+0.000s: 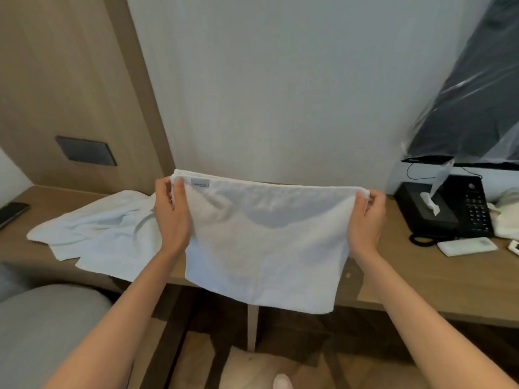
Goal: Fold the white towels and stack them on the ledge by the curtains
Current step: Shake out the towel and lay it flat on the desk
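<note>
White towel (261,242) is up, stretched flat and hanging over the desk (421,276) edge. The left hand (171,217) pinches its top left corner, fingers curled round the hem, and the right hand (365,220) pinches the top right corner likewise. A small tag (200,183), perhaps a label, sits by the left thumb. Crumpled towels (104,234) lie on the desk, left. Far right is a black tissue box (427,217), a tissue (431,202) poking out.
</note>
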`<action>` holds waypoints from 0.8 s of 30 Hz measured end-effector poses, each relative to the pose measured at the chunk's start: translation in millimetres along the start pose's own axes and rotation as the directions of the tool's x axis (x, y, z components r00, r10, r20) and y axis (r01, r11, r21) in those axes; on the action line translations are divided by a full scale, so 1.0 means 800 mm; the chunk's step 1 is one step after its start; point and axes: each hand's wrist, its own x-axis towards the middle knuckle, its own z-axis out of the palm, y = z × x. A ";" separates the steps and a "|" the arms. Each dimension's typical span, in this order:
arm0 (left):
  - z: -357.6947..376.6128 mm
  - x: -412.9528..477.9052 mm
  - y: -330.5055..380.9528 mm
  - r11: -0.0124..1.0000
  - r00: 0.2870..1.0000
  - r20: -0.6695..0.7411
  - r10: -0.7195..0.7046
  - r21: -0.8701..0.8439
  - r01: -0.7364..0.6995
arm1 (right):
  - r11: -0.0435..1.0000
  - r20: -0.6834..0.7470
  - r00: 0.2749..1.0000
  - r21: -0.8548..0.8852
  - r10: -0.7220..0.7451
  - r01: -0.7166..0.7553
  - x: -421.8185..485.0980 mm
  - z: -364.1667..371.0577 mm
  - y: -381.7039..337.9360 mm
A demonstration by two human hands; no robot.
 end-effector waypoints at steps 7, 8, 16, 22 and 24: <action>-0.041 -0.047 0.021 0.997 0.999 -0.023 0.023 -0.072 -0.025 | 0.989 -0.168 0.978 -0.093 -0.125 0.111 -0.075 -0.050 -0.023; -0.042 -0.052 0.026 0.997 0.999 -0.027 0.037 -0.070 -0.039 | 0.991 -0.212 0.970 -0.088 -0.116 0.099 -0.080 -0.054 -0.025; -0.022 -0.059 -0.001 0.998 0.998 0.061 -0.013 0.058 0.009 | 0.992 -0.164 0.981 -0.093 -0.105 0.090 -0.080 -0.059 0.008; 0.039 -0.031 -0.069 0.920 0.979 0.137 -0.149 0.381 0.087 | 0.958 0.096 0.981 -0.250 0.167 -0.139 -0.009 -0.028 0.081; 0.065 -0.019 -0.090 0.899 0.968 0.162 -0.193 0.425 0.108 | 0.941 0.159 0.942 -0.222 0.295 -0.257 0.022 -0.009 0.104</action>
